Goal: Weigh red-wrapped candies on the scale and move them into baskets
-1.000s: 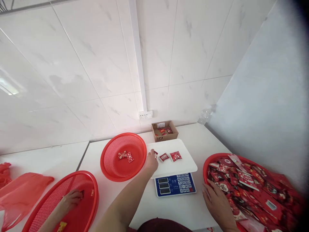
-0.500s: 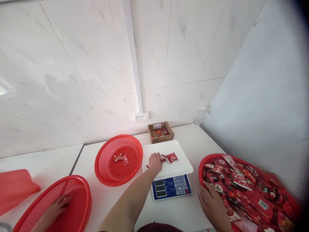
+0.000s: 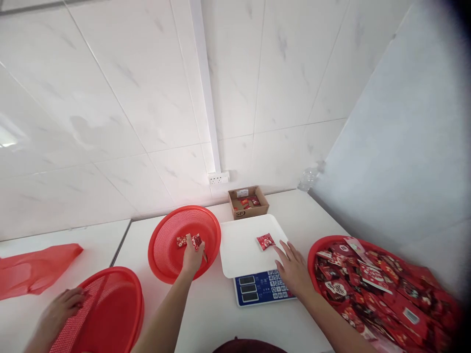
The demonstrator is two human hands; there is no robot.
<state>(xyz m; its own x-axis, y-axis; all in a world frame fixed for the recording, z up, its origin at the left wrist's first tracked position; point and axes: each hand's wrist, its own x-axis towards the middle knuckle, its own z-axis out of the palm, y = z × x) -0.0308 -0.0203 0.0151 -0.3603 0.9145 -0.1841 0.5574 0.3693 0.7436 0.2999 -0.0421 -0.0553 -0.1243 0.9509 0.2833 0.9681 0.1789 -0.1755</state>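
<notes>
My left hand (image 3: 193,257) is inside the middle red plastic basket (image 3: 162,264), its fingers closed around small red snack packets that they partly hide. A patterned snack packet (image 3: 181,241) lies on the basket floor beside the fingertips. Over the right edge of the white scale pan (image 3: 239,245), my right hand (image 3: 294,267) is open with its fingers spread. Its fingertips are close to a single red snack packet (image 3: 265,241) lying on the pan. The blue keypad panel of the scale (image 3: 253,289) shows below, partly covered by my right hand.
On the right stands a large red basket (image 3: 312,245) heaped with red packets. A small cardboard box (image 3: 251,211) holding packets sits behind the scale. To the left, another person's hand (image 3: 64,309) is at a red basket (image 3: 138,294), near a red plastic bag (image 3: 40,267).
My left hand has gone from the scale pan into the middle basket with packets. My right hand has moved from the large basket to the pan. The other person's hand has shifted left.
</notes>
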